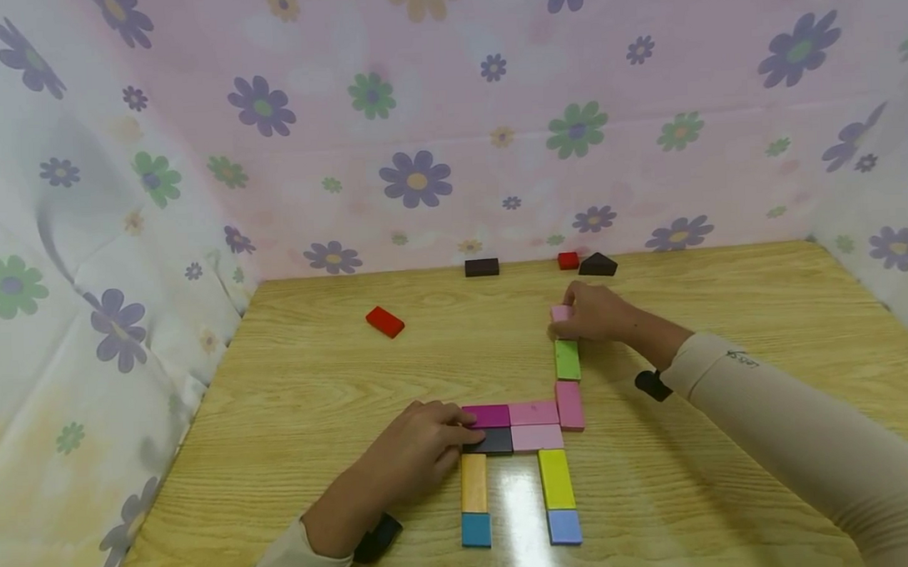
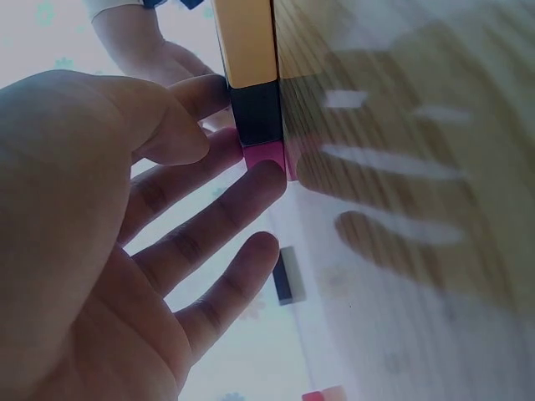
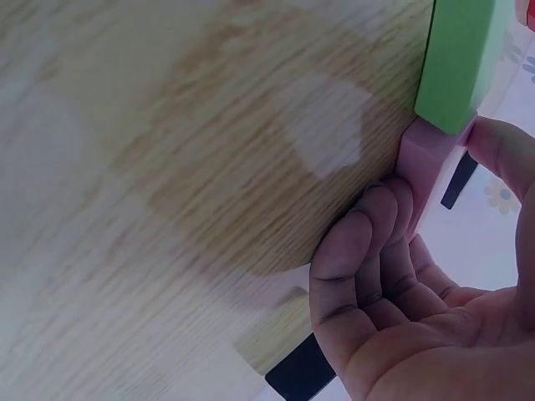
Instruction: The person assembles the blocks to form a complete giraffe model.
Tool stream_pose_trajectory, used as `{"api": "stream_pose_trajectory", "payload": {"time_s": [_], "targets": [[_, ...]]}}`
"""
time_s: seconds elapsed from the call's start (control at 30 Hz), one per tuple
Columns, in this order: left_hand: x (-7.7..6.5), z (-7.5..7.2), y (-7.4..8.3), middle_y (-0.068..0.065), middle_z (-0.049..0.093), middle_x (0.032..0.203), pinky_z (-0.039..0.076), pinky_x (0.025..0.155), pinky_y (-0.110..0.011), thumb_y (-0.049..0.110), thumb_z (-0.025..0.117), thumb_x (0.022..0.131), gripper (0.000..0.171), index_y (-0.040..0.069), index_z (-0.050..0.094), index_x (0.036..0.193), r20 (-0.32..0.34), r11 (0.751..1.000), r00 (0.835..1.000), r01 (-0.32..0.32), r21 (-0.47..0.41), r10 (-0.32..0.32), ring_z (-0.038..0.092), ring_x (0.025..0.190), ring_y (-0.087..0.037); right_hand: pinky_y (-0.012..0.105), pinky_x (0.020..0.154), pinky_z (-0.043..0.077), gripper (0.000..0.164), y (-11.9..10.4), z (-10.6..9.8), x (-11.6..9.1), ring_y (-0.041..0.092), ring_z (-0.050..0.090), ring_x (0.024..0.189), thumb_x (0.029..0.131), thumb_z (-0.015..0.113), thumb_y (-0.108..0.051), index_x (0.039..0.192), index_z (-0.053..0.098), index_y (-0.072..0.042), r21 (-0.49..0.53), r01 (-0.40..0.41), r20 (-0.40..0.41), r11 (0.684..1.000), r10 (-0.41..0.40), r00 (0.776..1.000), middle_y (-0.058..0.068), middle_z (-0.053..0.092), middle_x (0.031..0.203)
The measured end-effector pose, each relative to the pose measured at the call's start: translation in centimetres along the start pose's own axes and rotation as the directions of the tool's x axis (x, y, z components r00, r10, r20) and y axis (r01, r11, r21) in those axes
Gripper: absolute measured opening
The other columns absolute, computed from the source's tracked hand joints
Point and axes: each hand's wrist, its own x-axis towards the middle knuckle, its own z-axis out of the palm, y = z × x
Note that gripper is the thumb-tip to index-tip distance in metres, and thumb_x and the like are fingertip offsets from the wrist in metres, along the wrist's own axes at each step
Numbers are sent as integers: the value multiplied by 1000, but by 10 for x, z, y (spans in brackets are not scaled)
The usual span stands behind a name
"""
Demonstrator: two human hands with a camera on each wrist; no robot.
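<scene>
My right hand [image 1: 601, 313] pinches a pink block [image 1: 560, 313] between thumb and fingers at the far end of a block column. In the right wrist view that block [image 3: 426, 159] meets the light green block [image 3: 456, 67]. Below the green one in the head view stands another pink block [image 1: 570, 406]. My left hand [image 1: 422, 443] rests its extended fingertips on the left ends of a magenta block [image 1: 490, 416] and a black block [image 1: 497, 441]. Two pink blocks [image 1: 536, 437] adjoin these. Underneath run orange [image 1: 474, 483] and yellow [image 1: 557, 480] blocks, each ending in a blue block [image 1: 564, 527].
A red block [image 1: 385, 322] lies apart at the left on the wooden table [image 1: 295, 456]. Along the back edge are a black block [image 1: 482, 267], a small red block [image 1: 568, 261] and a black triangular block [image 1: 598, 266]. Flowered cloth [image 1: 463, 108] encloses the back and sides.
</scene>
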Motion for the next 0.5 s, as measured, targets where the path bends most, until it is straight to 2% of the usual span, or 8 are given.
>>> {"api": "stream_pose_trajectory", "payload": {"time_s": [0.2,0.3,0.33,0.4,0.43,0.5], "targets": [[-1,1,-1,4,69,122,51,100,-40,10,57,97,32,22,75,120,-6,1000,1000,-1,3,1,63,117,-16,31,61,39,61,-3,0,8,19,49,68,99,52,-52,126,45,2,-21,-30,-25,999,30,999,6,52,77],[-1,1,-1,4,69,123,51,100,-40,9,57,97,33,22,75,121,-2,1000,1000,2,-4,-2,63,118,-16,33,59,42,58,-10,-5,13,19,52,63,102,47,-50,130,46,1,-77,15,-83,997,-21,996,6,55,72],[-1,1,-1,4,69,123,51,100,-40,9,57,97,33,22,75,121,-1,1000,1000,2,-5,-2,63,118,-16,35,61,45,57,-13,-7,15,20,56,66,103,46,-48,132,46,1,-100,36,-98,994,-46,994,8,60,76],[0,1,-1,4,69,123,51,101,-40,9,57,97,33,22,75,121,-2,1000,1000,1,-9,-1,63,118,-15,42,72,52,55,-19,-11,21,27,65,83,104,47,-44,136,47,1,-143,83,-106,986,-99,989,16,67,98],[0,1,-1,4,69,123,50,101,-40,9,57,96,33,22,75,121,-3,1000,1000,1,-8,-1,63,118,-15,46,79,54,54,-23,-13,24,31,66,95,104,47,-42,138,47,0,-159,104,-107,982,-122,987,19,66,111],[0,1,0,4,69,123,50,101,-39,9,56,97,33,22,75,121,-5,1000,1000,0,-5,0,63,118,-15,54,95,50,54,-30,-16,31,38,58,120,105,48,-38,143,45,0,-182,137,-89,974,-155,984,25,55,137]]}}
